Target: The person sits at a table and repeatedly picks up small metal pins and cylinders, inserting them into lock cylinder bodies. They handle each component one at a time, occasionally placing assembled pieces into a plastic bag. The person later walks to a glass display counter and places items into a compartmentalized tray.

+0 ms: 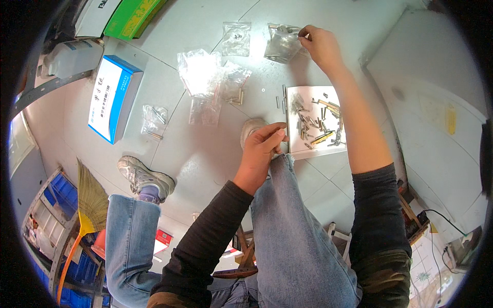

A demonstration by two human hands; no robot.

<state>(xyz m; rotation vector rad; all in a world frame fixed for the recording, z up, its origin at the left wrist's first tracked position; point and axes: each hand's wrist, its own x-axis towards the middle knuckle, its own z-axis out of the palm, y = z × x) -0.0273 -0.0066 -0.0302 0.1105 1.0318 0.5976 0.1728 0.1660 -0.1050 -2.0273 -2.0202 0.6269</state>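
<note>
My right hand (pixel 322 50) reaches far forward, thumb and fingers pinched at the right edge of a clear plastic bag (pixel 280 47) with grey metal pieces inside. Over my right knee, my left hand (pixel 261 154) is closed, thumb against the fingers; whatever it may hold is too small or hidden to make out. Just right of it lies a shallow white box lid (pixel 316 153) holding many loose metal pins (pixel 314 123), some silver, some dark or brassy. Two thin metal rods (pixel 284 98) lie along its left edge.
Other clear bags (pixel 236 39) lie across the tiled floor, among them a stack (pixel 200 77) and a small bag (pixel 154 119) at left. A blue-and-white box (pixel 110 97) stands left, a broom (pixel 91 200) below it. A pale panel (pixel 426 92) bounds the right side.
</note>
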